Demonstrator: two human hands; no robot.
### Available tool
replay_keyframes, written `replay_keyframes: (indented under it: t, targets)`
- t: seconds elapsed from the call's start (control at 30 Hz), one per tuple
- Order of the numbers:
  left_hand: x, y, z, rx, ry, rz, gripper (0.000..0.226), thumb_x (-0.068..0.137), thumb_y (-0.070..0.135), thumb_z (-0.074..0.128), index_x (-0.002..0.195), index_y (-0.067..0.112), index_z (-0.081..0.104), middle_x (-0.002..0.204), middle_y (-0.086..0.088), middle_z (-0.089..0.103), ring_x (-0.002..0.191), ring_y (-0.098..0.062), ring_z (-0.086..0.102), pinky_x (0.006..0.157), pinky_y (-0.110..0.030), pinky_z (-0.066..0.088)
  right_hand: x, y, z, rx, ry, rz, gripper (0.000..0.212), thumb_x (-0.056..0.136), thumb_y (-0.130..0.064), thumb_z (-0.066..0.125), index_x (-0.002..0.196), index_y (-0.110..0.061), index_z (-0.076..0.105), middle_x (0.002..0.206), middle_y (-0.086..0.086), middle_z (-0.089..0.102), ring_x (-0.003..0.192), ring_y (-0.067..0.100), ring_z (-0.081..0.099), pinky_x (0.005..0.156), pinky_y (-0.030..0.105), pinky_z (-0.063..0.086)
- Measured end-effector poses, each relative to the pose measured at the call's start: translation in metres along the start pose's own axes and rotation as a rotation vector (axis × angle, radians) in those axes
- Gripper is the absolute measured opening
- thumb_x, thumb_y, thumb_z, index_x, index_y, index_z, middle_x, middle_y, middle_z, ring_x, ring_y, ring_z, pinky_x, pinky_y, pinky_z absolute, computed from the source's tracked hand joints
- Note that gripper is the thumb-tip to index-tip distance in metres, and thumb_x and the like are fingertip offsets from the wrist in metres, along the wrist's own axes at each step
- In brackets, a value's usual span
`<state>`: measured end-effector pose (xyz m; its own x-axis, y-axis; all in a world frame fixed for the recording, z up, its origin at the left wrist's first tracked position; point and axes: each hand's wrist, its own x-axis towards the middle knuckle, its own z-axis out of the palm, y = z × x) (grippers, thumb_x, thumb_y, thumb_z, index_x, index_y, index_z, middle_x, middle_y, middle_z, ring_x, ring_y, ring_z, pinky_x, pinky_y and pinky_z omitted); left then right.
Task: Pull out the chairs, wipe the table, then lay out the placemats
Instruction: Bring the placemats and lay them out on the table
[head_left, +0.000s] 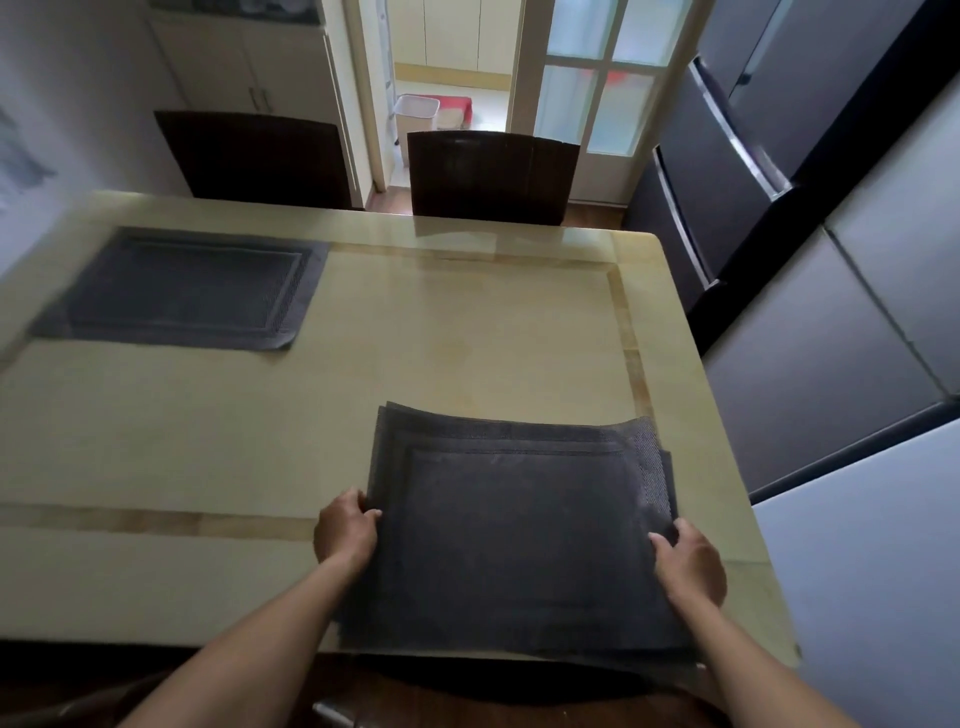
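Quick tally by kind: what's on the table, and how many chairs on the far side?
Laid placemat: 1
Stack of placemats: 1, mat count unclear
Far chairs: 2, left chair, right chair
Total: 4

I see a bright doorway (451, 83) ahead. Right of it is a frosted glass-paned door (597, 83), then a grey refrigerator (727, 171). Cream cabinets (244, 67) stand left of it, a white bin (415, 117) beyond.
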<state>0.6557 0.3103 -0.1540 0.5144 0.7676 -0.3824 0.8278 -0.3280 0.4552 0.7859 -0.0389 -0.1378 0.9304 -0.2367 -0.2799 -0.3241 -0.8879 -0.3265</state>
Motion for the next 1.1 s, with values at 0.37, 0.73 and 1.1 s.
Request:
replay_keyframes:
  t: [0.37, 0.73, 1.1]
  targets:
    - [-0.006, 0.002, -0.015, 0.027, 0.085, 0.141, 0.019, 0.096, 0.021, 0.045, 0.095, 0.012, 0.062, 0.095, -0.015, 0.068, 0.081, -0.032, 0.062, 0.063, -0.030, 0.039, -0.011, -0.010, -0.006, 0.046, 0.032, -0.068, 0.017, 0.091, -0.023, 0.058, 0.095, -0.008, 0.064, 0.106, 0.018, 0.067, 0.096, 0.037, 0.061, 0.067, 0.032, 0.037]
    - [0.037, 0.022, -0.049, -0.521, -0.124, 0.144, 0.031, 0.077, -0.013, 0.060, 0.096, 0.011, 0.063, 0.084, -0.012, 0.071, 0.077, -0.027, 0.067, 0.055, -0.023, 0.052, 0.019, -0.032, -0.024, 0.274, 0.076, -0.084, 0.011, 0.080, -0.011, 0.072, 0.072, -0.006, 0.068, 0.084, 0.020, 0.071, 0.079, 0.034, 0.063, 0.063, 0.034, 0.038]
    - [0.188, 0.162, -0.061, -0.634, 0.028, 0.064, 0.026, 0.076, -0.002, 0.069, 0.099, 0.009, 0.068, 0.097, -0.014, 0.072, 0.082, -0.024, 0.065, 0.085, -0.037, 0.055, 0.175, -0.165, -0.048, 0.457, 0.047, -0.024, 0.019, 0.084, -0.016, 0.069, 0.092, 0.002, 0.072, 0.097, 0.021, 0.071, 0.093, 0.034, 0.064, 0.068, 0.027, 0.034]
